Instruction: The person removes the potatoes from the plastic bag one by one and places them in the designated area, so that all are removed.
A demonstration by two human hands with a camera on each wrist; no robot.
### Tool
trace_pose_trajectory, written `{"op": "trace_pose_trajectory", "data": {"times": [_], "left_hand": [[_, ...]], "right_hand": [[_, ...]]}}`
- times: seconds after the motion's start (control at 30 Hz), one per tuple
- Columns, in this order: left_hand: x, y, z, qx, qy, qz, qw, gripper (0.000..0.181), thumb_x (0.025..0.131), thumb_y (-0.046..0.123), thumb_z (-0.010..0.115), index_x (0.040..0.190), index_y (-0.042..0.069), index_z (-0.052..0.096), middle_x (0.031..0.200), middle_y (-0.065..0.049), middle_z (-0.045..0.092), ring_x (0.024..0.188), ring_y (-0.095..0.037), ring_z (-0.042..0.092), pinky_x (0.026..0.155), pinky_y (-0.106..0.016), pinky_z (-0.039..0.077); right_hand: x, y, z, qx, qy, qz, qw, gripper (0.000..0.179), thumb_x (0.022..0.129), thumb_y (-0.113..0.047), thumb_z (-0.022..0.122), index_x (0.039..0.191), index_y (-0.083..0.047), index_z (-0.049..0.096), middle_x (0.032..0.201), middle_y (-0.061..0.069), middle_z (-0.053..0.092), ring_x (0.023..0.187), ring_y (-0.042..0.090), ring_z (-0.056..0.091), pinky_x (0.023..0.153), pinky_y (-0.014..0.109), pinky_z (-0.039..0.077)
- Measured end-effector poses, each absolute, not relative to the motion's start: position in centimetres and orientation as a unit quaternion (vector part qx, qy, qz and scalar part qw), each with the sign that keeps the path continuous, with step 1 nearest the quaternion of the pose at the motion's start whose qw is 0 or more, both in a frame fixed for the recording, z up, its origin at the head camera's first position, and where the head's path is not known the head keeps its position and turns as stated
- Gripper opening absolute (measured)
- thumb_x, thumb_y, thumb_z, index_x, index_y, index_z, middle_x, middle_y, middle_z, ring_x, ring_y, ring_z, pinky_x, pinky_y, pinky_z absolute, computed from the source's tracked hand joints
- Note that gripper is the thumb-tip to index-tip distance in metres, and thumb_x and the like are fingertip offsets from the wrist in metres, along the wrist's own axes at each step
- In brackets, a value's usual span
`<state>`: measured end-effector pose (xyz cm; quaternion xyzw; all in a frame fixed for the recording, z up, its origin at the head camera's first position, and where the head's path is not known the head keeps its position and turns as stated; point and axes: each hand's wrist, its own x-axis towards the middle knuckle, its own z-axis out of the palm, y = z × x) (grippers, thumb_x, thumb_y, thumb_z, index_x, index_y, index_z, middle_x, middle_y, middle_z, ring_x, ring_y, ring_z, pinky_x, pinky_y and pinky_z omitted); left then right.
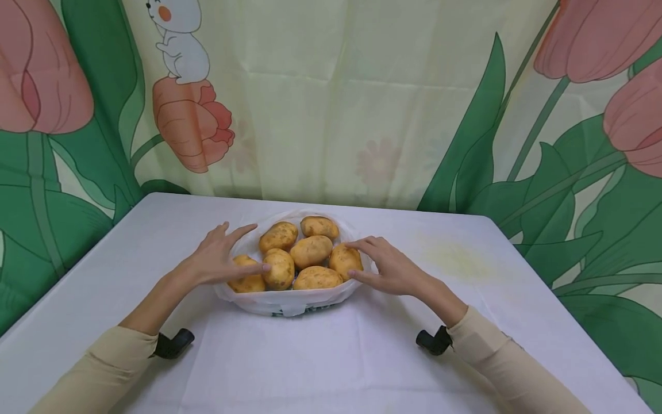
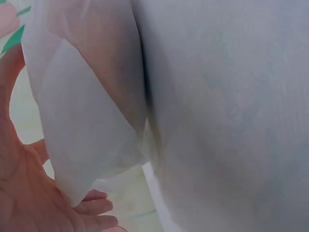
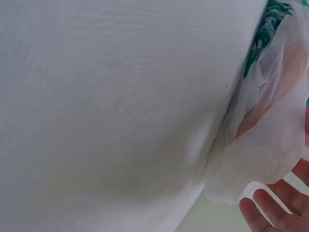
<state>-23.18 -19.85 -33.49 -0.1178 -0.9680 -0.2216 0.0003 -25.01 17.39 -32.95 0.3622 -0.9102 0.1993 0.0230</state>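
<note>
Several yellow potatoes (image 1: 311,251) lie in a white plastic bag (image 1: 295,300) with its mouth rolled wide open, in the middle of the head view. My left hand (image 1: 219,256) is spread at the bag's left side, its thumb reaching over the potatoes at the front left. On the other side, my right hand (image 1: 388,267) has its thumb and forefinger apart beside the rightmost potato (image 1: 343,260); whether they touch it I cannot tell. Both wrist views show loose fingers next to the bag's outer wall (image 2: 87,111), and green print (image 3: 268,36) marks the plastic on the right.
A white cloth covers the table (image 1: 310,362), with a faint yellowish stain (image 1: 457,259) at the right. Behind the table hangs a curtain (image 1: 331,115) printed with tulips and a white animal. Each wrist carries a small black device (image 1: 176,344).
</note>
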Motion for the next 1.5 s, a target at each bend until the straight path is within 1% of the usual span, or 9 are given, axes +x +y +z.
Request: {"op": "trace_pose_trajectory", "data": {"times": [0.17, 0.33, 0.57, 0.7, 0.8, 0.93, 1.03, 1.23, 1.5], "left_hand": [[-23.8, -20.5, -34.0, -0.134, -0.963, -0.235, -0.010, 0.109, 0.076, 0.072, 0.076, 0.160, 0.017, 0.034, 0.157, -0.038, 0.028, 0.147, -0.058, 0.020, 0.108, -0.078, 0.029], [-23.7, -21.1, -34.3, -0.147, -0.959, -0.241, -0.028, 0.118, 0.071, 0.073, 0.079, 0.161, 0.017, 0.030, 0.158, -0.038, 0.024, 0.146, -0.057, 0.022, 0.104, -0.079, 0.033], [-23.4, -21.5, -34.5, -0.156, -0.959, -0.235, -0.034, 0.123, 0.066, 0.073, 0.082, 0.161, 0.015, 0.029, 0.159, -0.037, 0.022, 0.147, -0.057, 0.020, 0.105, -0.079, 0.032], [-23.7, -21.3, -34.3, -0.163, -0.959, -0.229, -0.030, 0.124, 0.065, 0.074, 0.082, 0.161, 0.016, 0.029, 0.159, -0.036, 0.021, 0.147, -0.055, 0.021, 0.106, -0.078, 0.031], [-23.8, -21.3, -34.3, -0.162, -0.959, -0.229, -0.039, 0.125, 0.064, 0.074, 0.083, 0.162, 0.017, 0.028, 0.160, -0.035, 0.020, 0.148, -0.055, 0.020, 0.107, -0.078, 0.030], [-23.8, -21.4, -34.4, -0.159, -0.958, -0.232, -0.048, 0.127, 0.064, 0.074, 0.084, 0.162, 0.016, 0.028, 0.161, -0.036, 0.019, 0.148, -0.056, 0.019, 0.107, -0.079, 0.029], [-23.7, -21.4, -34.4, -0.160, -0.958, -0.234, -0.046, 0.127, 0.063, 0.073, 0.085, 0.162, 0.016, 0.029, 0.160, -0.036, 0.020, 0.147, -0.055, 0.020, 0.108, -0.078, 0.030], [-23.6, -21.6, -34.1, -0.166, -0.958, -0.230, -0.045, 0.127, 0.063, 0.074, 0.084, 0.162, 0.015, 0.028, 0.160, -0.036, 0.021, 0.147, -0.056, 0.023, 0.108, -0.077, 0.031], [-23.6, -21.7, -34.4, -0.182, -0.956, -0.228, -0.038, 0.127, 0.063, 0.074, 0.083, 0.161, 0.015, 0.029, 0.157, -0.032, 0.029, 0.143, -0.051, 0.031, 0.107, -0.073, 0.036]], "right_hand": [[-25.4, 17.0, -32.9, 0.359, -0.914, 0.190, 0.018, 0.060, 0.095, -0.034, 0.074, 0.147, -0.011, 0.054, 0.140, 0.013, 0.058, 0.128, 0.033, 0.053, 0.106, 0.054, 0.046], [-25.6, 16.5, -33.0, 0.362, -0.916, 0.175, 0.008, 0.066, 0.092, -0.038, 0.078, 0.147, -0.011, 0.053, 0.144, 0.011, 0.057, 0.130, 0.032, 0.051, 0.107, 0.054, 0.046], [-26.1, 16.0, -33.0, 0.376, -0.912, 0.166, -0.003, 0.073, 0.088, -0.040, 0.081, 0.148, -0.010, 0.052, 0.146, 0.012, 0.055, 0.133, 0.034, 0.050, 0.110, 0.055, 0.044], [-26.3, 16.2, -33.0, 0.363, -0.916, 0.171, -0.013, 0.079, 0.084, -0.039, 0.085, 0.150, -0.010, 0.050, 0.147, 0.013, 0.054, 0.134, 0.035, 0.049, 0.110, 0.056, 0.043], [-26.2, 16.3, -33.1, 0.352, -0.918, 0.179, -0.026, 0.084, 0.082, -0.041, 0.087, 0.151, -0.010, 0.049, 0.147, 0.014, 0.053, 0.136, 0.035, 0.048, 0.112, 0.056, 0.042], [-26.1, 16.1, -33.2, 0.351, -0.918, 0.183, -0.022, 0.088, 0.079, -0.042, 0.089, 0.150, -0.008, 0.049, 0.145, 0.015, 0.054, 0.135, 0.035, 0.049, 0.112, 0.056, 0.042], [-26.2, 16.0, -33.2, 0.350, -0.919, 0.183, -0.013, 0.088, 0.077, -0.042, 0.090, 0.148, -0.008, 0.051, 0.143, 0.012, 0.056, 0.134, 0.033, 0.050, 0.112, 0.055, 0.043], [-26.1, 15.7, -33.3, 0.342, -0.922, 0.182, 0.004, 0.085, 0.074, -0.045, 0.091, 0.144, -0.012, 0.055, 0.138, 0.006, 0.059, 0.129, 0.028, 0.052, 0.108, 0.052, 0.046], [-25.9, 15.7, -33.6, 0.327, -0.928, 0.176, 0.028, 0.085, 0.072, -0.048, 0.089, 0.142, -0.014, 0.054, 0.130, 0.001, 0.057, 0.121, 0.023, 0.053, 0.095, 0.046, 0.052]]}}
